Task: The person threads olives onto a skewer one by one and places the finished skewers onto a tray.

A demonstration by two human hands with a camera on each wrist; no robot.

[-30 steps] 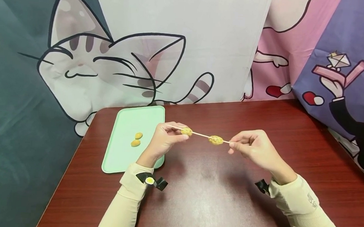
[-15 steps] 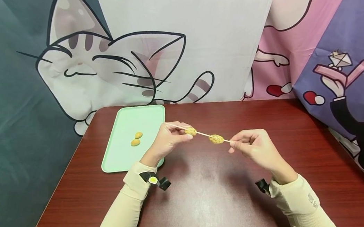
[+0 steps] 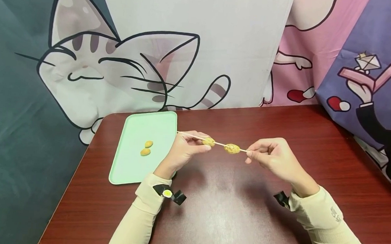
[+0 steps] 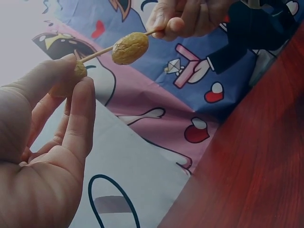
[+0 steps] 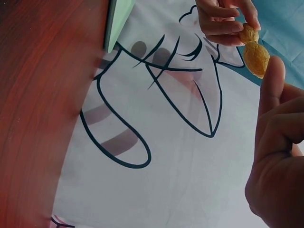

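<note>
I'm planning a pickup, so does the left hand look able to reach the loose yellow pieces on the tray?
Probably yes, once it lets go: the left hand pinches a skewered piece, but the tray lies close by, with nothing visible covering the loose yellow pieces.

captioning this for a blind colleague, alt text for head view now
A person's left hand pinches a yellow piece on a stick; the right hand holds one end, another piece between them. Two more pieces lie on a green tray.
</note>
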